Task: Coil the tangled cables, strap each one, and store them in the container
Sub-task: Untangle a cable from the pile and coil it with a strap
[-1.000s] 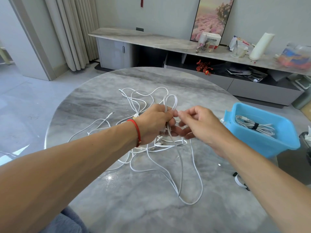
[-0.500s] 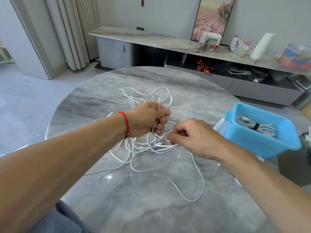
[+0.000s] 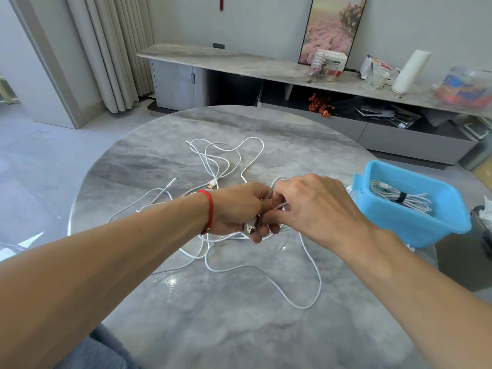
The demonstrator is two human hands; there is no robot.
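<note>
A tangle of white cables [image 3: 229, 166] lies spread over the round grey marble table [image 3: 239, 315]. My left hand [image 3: 237, 209], a red string on its wrist, grips a small coil of white cable with a USB plug poking out below the fingers. My right hand [image 3: 308, 206] is pressed against the left and pinches the same cable at the coil. A long loose loop [image 3: 314, 294] trails from the hands toward me. At the table's right edge a blue container [image 3: 447, 225] holds one coiled white cable [image 3: 399, 198] with a black strap.
Beyond the table runs a long low marble cabinet [image 3: 239, 62] with a picture, a box, a white roll and clutter on it. Curtains [image 3: 111, 49] hang at the far left. A dark bin [image 3: 484, 230] stands right of the container.
My right hand has come up from the table and joined the left at the coil. The left hand has shifted right and lower. The loop above its fingers is smaller now.
</note>
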